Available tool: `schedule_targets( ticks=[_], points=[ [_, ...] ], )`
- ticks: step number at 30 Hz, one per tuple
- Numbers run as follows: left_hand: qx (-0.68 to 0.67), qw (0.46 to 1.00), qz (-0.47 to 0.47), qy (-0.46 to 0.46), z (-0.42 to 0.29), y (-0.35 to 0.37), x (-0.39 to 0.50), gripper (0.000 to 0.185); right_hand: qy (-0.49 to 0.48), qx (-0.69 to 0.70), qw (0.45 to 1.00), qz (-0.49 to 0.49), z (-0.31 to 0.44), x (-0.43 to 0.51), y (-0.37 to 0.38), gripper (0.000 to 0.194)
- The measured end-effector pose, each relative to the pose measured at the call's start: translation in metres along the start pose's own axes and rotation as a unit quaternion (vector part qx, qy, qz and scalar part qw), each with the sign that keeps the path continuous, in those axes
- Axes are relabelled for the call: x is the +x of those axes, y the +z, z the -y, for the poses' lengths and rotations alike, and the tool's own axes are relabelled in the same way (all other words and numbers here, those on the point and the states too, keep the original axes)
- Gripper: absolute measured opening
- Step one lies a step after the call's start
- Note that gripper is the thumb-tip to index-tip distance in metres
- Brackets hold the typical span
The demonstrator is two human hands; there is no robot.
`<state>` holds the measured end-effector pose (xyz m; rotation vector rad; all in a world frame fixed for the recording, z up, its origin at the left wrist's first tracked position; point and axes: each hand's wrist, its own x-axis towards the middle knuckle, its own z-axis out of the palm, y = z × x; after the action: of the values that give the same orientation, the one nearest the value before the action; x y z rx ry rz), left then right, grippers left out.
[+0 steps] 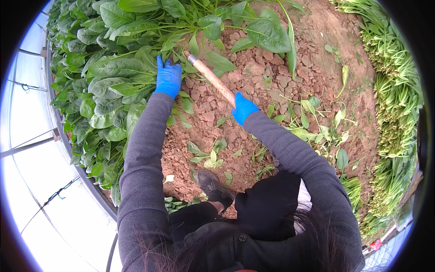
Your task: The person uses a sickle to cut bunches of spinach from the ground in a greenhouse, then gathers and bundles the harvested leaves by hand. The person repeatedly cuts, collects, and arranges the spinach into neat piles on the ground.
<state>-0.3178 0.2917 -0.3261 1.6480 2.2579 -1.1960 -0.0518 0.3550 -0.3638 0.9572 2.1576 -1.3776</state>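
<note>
My left hand point(169, 78), in a blue glove, reaches into the edge of the standing spinach plants point(125, 68). Its fingers are partly hidden among stems and leaves, so whether they grip anything does not show. My right hand point(244, 108), also gloved in blue, is closed around the lower end of a long wooden tool handle point(215, 81). The handle slants up and left to a metal ferrule point(192, 58); the tool's head is hidden under the leaves just right of my left hand. Large spinach leaves point(268, 35) spread over the soil beyond the handle.
Reddish, cloddy soil point(207, 112) lies before me, with loose leaves point(212, 154) scattered on it. Piled bunches of cut spinach point(394, 112) line the right side. A plastic-sheet greenhouse wall point(37, 163) runs along the left. My shoe point(212, 185) rests on the soil below.
</note>
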Motion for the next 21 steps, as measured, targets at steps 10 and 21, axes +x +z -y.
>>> schedule_targets(
  ticks=[10, 21],
  points=[
    [-0.051, 0.998, 0.001, 0.020, 0.010, -0.003, -0.005, 0.024, 0.023, 0.050, 0.998, 0.043, -0.008, -0.041, -0.013, 0.035],
    [-0.168, 0.980, -0.082, 0.071, 0.039, -0.070, -0.030, 0.056, -0.013, 0.524, 0.850, -0.051, -0.066, -0.119, -0.064, 0.023]
  ],
)
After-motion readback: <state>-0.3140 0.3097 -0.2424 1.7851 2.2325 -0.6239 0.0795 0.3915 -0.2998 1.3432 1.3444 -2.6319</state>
